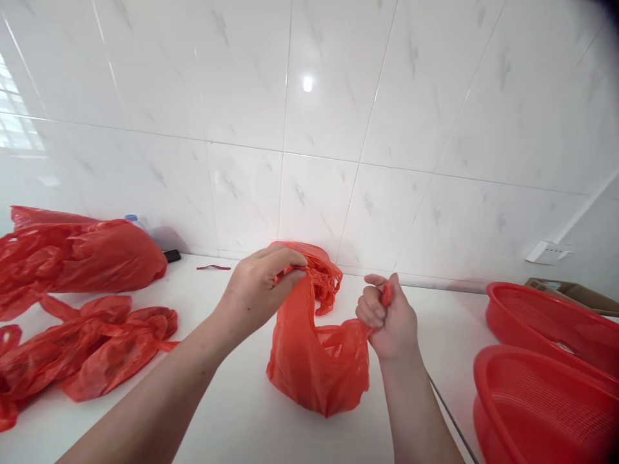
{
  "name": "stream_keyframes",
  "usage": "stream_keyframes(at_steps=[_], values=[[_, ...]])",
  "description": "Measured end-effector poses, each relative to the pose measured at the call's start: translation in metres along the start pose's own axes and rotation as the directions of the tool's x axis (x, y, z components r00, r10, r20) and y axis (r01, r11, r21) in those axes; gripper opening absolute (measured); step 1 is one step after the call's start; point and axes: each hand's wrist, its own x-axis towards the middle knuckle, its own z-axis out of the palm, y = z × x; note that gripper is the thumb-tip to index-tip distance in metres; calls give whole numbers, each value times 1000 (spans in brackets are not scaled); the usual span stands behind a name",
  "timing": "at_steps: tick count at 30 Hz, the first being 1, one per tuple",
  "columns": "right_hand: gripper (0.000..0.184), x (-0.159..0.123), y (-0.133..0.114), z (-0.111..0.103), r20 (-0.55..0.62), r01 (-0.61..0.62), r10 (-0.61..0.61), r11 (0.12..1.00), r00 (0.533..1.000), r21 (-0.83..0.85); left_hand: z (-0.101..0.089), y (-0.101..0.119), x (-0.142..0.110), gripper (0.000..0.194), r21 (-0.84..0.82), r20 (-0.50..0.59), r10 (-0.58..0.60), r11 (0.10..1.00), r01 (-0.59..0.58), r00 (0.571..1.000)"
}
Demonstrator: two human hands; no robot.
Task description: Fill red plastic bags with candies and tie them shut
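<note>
From the head camera, a person works a red plastic bag (316, 361) standing at the middle of a white bench (242, 419). The left hand (258, 290) pinches the bag's upper edge between thumb and curled fingers, lifting it above the bench. The right hand (389, 316) is closed in a fist around one of the bag's handles, just to the right of the bag's body, whose rounded bottom rests on the bench. At the far left lies a full red bag (91, 254), with crumpled red bags (97, 345) nearer beside it. Two red baskets (546, 380) sit at the right edge, below a white tiled wall (338, 116).
</note>
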Motion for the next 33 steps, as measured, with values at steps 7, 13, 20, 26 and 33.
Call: stream_keyframes(at_steps=[7,13,20,26,33], values=[[32,-18,22,38,339,-32,239,855,910,-517,29,10,-18,11,-487,199,-178,835,255,964],[38,-8,26,31,118,-73,172,813,978,-577,48,-13,-41,28,-309,77,150,944,-119,986],[39,-2,22,16,190,-82,264,758,946,-647,73,-37,-46,16,-195,217,150,975,-108,964],[48,3,18,-5,395,-27,339,787,854,-616,80,-50,-47,10,-421,266,-237,844,334,934],[42,8,30,-1,204,52,211,564,956,-824,84,-50,-54,17,-600,463,-291,592,538,837]])
